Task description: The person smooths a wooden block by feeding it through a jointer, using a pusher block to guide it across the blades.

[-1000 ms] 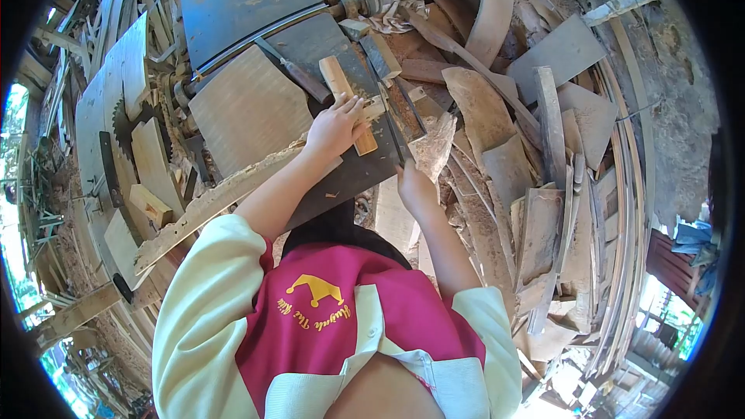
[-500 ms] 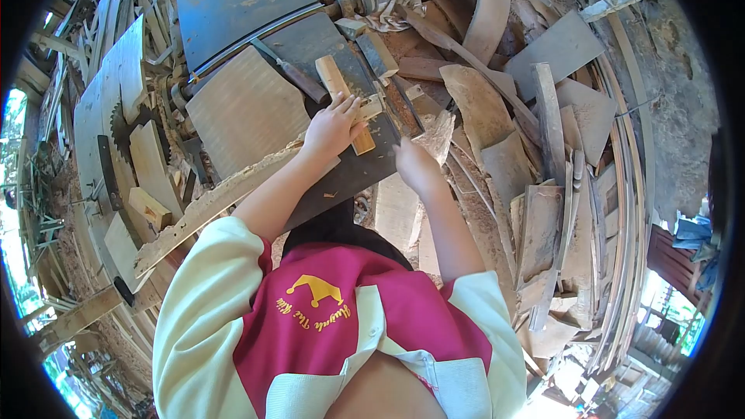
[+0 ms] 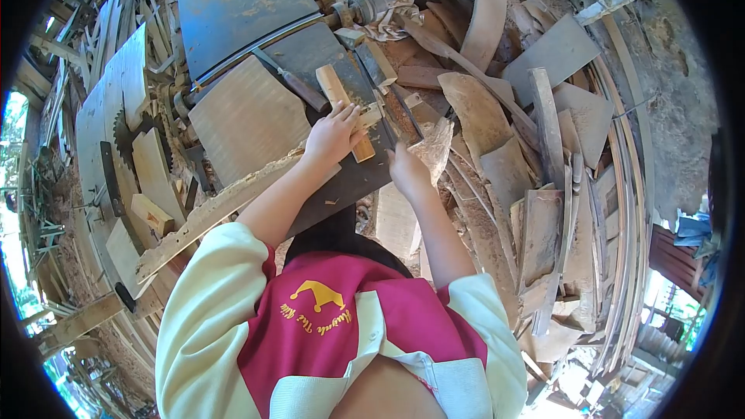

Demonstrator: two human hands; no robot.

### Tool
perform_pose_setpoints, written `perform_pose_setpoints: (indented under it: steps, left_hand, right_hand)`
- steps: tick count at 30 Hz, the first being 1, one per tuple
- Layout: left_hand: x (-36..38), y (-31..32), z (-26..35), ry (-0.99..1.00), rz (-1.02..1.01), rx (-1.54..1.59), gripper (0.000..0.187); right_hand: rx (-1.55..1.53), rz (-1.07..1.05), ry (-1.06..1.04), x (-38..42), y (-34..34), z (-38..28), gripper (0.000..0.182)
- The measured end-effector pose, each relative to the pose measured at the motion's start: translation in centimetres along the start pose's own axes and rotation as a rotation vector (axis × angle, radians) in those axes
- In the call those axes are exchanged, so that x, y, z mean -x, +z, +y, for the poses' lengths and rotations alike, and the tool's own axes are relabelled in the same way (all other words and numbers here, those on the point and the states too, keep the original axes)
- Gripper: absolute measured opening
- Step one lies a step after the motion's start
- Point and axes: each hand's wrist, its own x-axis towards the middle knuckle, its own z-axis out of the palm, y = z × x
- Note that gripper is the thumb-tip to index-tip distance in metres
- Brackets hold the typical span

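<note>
Movement is showing in the right hand (image 3: 410, 171): compared with a second ago, it is sitting closer to the pale wooden strip (image 3: 330, 84), to its right and nearer the person. Its fingers are closing around the lower end of a thin dark tool (image 3: 387, 126), which seems to be travelling forward in a stroke. The left hand (image 3: 334, 137) is keeping its place, fingers lying over the strip and pressing it and a short crosspiece (image 3: 371, 115) onto the dark worktop (image 3: 326, 192), apparently steadying both. A wooden-handled chisel (image 3: 303, 91) is resting left of the strip, and a wide board (image 3: 248, 120) is lying farther left. Yellow lettering is curving across the maroon jacket (image 3: 310, 345), but I'm not making it out reliably; no brand is showing legibly.
</note>
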Motion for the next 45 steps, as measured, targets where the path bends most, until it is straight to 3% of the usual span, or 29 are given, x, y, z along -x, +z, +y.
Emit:
perform_pose_setpoints:
  steps: [6,8,21,36,45]
  left_hand:
    - [0.0,0.1,0.0,-0.019,-0.026,0.014,0.049]
    - [-0.1,0.0,-0.1,-0.020,-0.024,0.014,0.049]
    - [-0.6,0.3,-1.1,-0.005,0.031,-0.012,0.047]
    - [-0.6,-0.4,-0.7,-0.038,0.010,0.017,0.048]
    - [-0.6,-0.4,-0.7,-0.044,0.015,0.012,0.049]
  right_hand:
    - [0.021,-0.013,-0.026,6.6,-0.7,2.5,0.028]
    - [0.002,-0.075,0.057,7.1,-1.4,1.9,0.029]
    - [0.001,0.047,-0.036,-4.9,-0.6,-2.4,0.024]
    - [0.055,-0.066,-0.027,6.7,-2.2,2.2,0.026]
    - [0.048,-0.017,-0.085,-0.6,-2.3,-0.8,0.025]
